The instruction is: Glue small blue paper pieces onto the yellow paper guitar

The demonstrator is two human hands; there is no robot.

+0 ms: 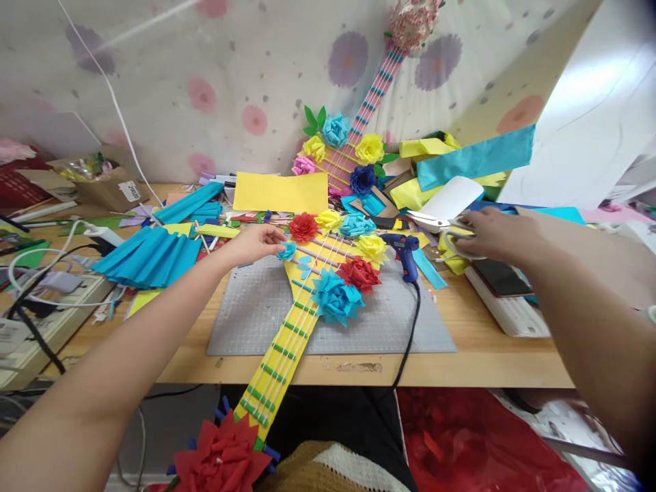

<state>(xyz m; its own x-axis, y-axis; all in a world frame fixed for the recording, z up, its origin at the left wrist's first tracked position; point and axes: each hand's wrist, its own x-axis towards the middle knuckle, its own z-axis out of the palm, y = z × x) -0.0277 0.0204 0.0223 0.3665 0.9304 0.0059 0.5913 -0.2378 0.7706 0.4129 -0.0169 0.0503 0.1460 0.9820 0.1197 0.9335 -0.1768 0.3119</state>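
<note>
My left hand (pixel 260 243) reaches over the left edge of a yellow paper guitar, its fingers closed on a small blue paper flower (pixel 287 251). The guitar (pixel 281 342) lies with its body on the grey cutting mat (pixel 240 311) and its neck slanting toward me past the table edge. Red, yellow and blue paper flowers ring its body, and a large red flower (pixel 223 454) covers the neck's end. Off to the right, my right hand (pixel 499 232) grips scissors (pixel 454 236) by the handles, blades pointing left.
A blue glue gun (pixel 404 254) rests right of the guitar, its black cord running over the front edge. Behind stands a pink paper guitar (pixel 335 164). Blue crepe paper (pixel 154 256) and a power strip (pixel 48 328) are at left. A phone (pixel 499 278) lies at right.
</note>
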